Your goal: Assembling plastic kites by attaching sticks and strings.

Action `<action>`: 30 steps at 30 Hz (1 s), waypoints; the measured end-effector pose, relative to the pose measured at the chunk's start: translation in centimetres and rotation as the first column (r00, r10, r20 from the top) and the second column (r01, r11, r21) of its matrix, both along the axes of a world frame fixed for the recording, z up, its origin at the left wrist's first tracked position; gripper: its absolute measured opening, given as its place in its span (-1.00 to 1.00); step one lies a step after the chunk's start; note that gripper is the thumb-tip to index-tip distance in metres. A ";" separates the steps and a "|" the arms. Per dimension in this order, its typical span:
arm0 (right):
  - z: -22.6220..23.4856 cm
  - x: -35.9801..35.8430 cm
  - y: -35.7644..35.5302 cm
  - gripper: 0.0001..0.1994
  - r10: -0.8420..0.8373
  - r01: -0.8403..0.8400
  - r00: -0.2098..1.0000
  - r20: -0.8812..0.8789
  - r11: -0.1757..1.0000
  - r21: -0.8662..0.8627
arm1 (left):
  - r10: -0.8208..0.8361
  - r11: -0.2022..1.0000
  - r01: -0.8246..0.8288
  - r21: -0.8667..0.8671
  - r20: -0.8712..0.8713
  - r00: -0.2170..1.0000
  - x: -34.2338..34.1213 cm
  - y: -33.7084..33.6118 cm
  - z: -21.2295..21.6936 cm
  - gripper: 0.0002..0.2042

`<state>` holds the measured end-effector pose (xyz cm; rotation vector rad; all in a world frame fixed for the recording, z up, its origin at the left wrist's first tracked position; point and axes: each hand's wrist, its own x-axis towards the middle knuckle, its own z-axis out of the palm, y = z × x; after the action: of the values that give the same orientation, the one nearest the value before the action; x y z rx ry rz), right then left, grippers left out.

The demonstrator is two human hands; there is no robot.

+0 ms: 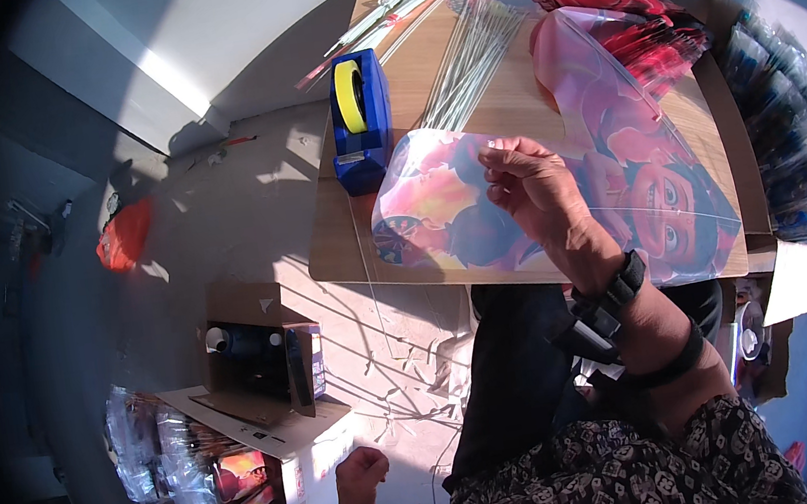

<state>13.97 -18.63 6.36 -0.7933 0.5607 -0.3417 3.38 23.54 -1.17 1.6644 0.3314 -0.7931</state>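
Observation:
My right hand (528, 186) rests on a colourful printed plastic sheet (438, 207) that lies on a wooden board (418, 79), and its fingertips pinch the sheet's upper edge. A second printed sheet (594, 77) curls up just beyond it. My left hand (361, 477) hangs low at the lower left, curled into a fist beside an open cardboard box (299, 466); I see nothing in it. A black strap and a watch sit on my right wrist.
A blue tape dispenser (359, 121) with a yellow roll stands at the board's left edge. Several thin pale sticks (475, 52) lie fanned across the board. Bundles of wrapped sheets (792, 134) are stacked at the right, more bundles (189, 470) at the lower left. Paper scraps litter the floor.

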 end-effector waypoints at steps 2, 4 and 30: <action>0.2 -4.3 -4.6 -0.92 -0.068 0.065 0.992 0.109 0.997 0.035 | -0.167 0.986 0.166 0.013 0.081 0.983 2.0 -2.5 1.9 -0.97; -0.3 -9.6 -9.1 -0.91 -0.184 0.164 0.969 0.166 0.978 0.126 | -0.302 0.952 0.306 -0.010 0.135 0.944 4.2 -5.7 3.5 -0.98; -8.2 -36.0 -26.5 -0.87 -0.767 0.649 0.632 -0.115 0.604 -0.462 | -0.786 0.589 0.772 0.238 0.391 0.479 12.4 -39.7 4.2 -0.99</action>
<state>-22.06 -45.10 -1.84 -0.9775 1.1414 -1.1343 15.81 -16.11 2.98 1.9648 -0.8591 -0.9999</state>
